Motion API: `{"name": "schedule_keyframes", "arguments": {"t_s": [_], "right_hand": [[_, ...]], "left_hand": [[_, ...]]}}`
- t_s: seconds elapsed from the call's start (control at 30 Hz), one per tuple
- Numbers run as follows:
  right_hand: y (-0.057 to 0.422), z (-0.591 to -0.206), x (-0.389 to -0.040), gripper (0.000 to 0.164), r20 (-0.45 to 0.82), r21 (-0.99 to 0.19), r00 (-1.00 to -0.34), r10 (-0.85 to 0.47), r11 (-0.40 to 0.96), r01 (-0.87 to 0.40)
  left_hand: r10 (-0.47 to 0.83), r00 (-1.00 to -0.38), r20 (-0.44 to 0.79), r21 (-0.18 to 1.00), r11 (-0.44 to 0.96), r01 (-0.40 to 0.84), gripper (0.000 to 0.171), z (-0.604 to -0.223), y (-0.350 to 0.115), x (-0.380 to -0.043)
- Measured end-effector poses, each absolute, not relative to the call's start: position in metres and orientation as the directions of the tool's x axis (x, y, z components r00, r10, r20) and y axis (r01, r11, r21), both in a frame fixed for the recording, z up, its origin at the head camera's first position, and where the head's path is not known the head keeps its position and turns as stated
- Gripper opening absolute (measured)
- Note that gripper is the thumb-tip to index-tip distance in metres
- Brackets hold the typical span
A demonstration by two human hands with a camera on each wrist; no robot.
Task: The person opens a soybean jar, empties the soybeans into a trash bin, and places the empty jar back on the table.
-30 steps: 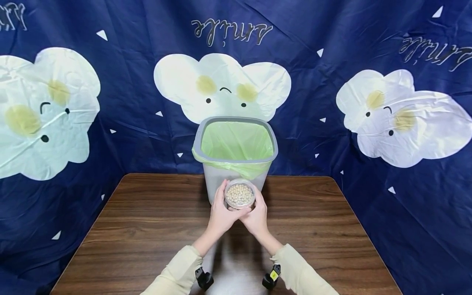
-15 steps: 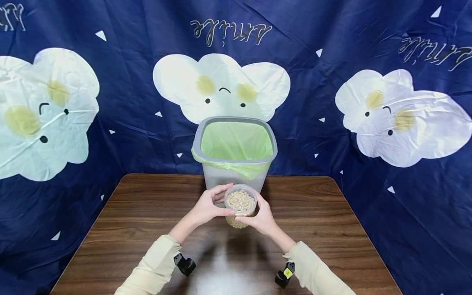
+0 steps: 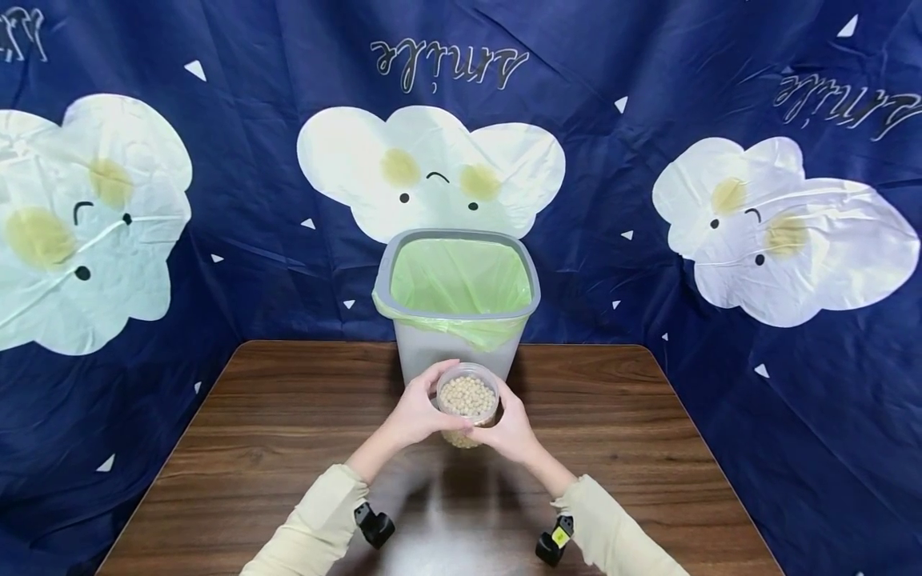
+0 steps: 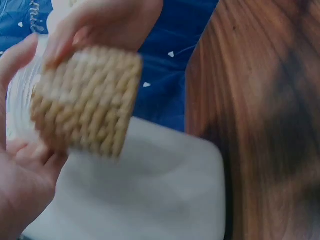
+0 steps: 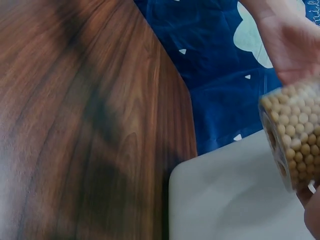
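A clear plastic jar [image 3: 467, 396] filled with pale round beans is held off the table, before the bin. Around its left side curves my left hand [image 3: 419, 410], thumb across the front of the upper part. My right hand [image 3: 513, 426] grips the opposite side, its thumb close to the left one. In the left wrist view the jar [image 4: 87, 100] is blurred, beans packed against its wall. The right wrist view catches the base of the jar [image 5: 295, 132] at its right edge. Whether a clear lid covers the top I cannot tell.
Behind the hands stands a grey bin [image 3: 454, 344] with a light green liner bag [image 3: 461, 276] over its rim. Underneath is a brown wood-grain table [image 3: 288, 416]. Dark blue cloth [image 3: 605, 200] with white cloud shapes hangs at the back and both sides.
The jar has come down and towards me from one second ago, its bean-filled side now showing below the rim. My left hand spread away to the left, then closed in again on the jar.
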State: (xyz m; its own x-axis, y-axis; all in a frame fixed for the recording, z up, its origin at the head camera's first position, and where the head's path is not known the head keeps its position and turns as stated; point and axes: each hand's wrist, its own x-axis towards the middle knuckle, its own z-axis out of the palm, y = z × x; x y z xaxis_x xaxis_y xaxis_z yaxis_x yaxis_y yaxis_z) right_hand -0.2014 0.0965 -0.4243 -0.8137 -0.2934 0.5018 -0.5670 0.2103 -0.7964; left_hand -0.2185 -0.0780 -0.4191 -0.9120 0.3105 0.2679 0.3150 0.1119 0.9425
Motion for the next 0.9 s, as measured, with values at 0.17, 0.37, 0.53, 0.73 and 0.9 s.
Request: {"name": "schedule_keyframes", "arguments": {"t_s": [0.17, 0.37, 0.53, 0.73, 0.9], "right_hand": [[0.087, -0.425, -0.200, 0.076, 0.537, -0.788, -0.829, -0.155, 0.259, -0.559], [0.078, -0.426, -0.199, 0.081, 0.594, -0.757, -0.803, -0.045, 0.305, -0.578], [0.079, -0.448, -0.211, 0.081, 0.616, -0.731, -0.788, -0.014, 0.365, -0.577], [0.088, -0.450, -0.212, 0.079, 0.610, -0.731, -0.790, -0.061, 0.342, -0.591], [0.096, -0.423, -0.201, 0.074, 0.534, -0.790, -0.827, -0.177, 0.246, -0.562]], "left_hand": [[0.129, -0.942, 0.309, 0.928, 0.177, 0.328, 0.086, -0.424, -0.065, -0.214], [-0.044, -0.936, 0.349, 0.920, 0.204, 0.334, 0.086, -0.423, -0.050, -0.204], [-0.065, -0.948, 0.312, 0.928, 0.233, 0.290, 0.092, -0.425, -0.045, -0.203], [0.113, -0.951, 0.289, 0.931, 0.197, 0.306, 0.096, -0.426, -0.059, -0.207], [0.257, -0.915, 0.313, 0.941, 0.046, 0.335, 0.074, -0.415, -0.077, -0.214]]}}
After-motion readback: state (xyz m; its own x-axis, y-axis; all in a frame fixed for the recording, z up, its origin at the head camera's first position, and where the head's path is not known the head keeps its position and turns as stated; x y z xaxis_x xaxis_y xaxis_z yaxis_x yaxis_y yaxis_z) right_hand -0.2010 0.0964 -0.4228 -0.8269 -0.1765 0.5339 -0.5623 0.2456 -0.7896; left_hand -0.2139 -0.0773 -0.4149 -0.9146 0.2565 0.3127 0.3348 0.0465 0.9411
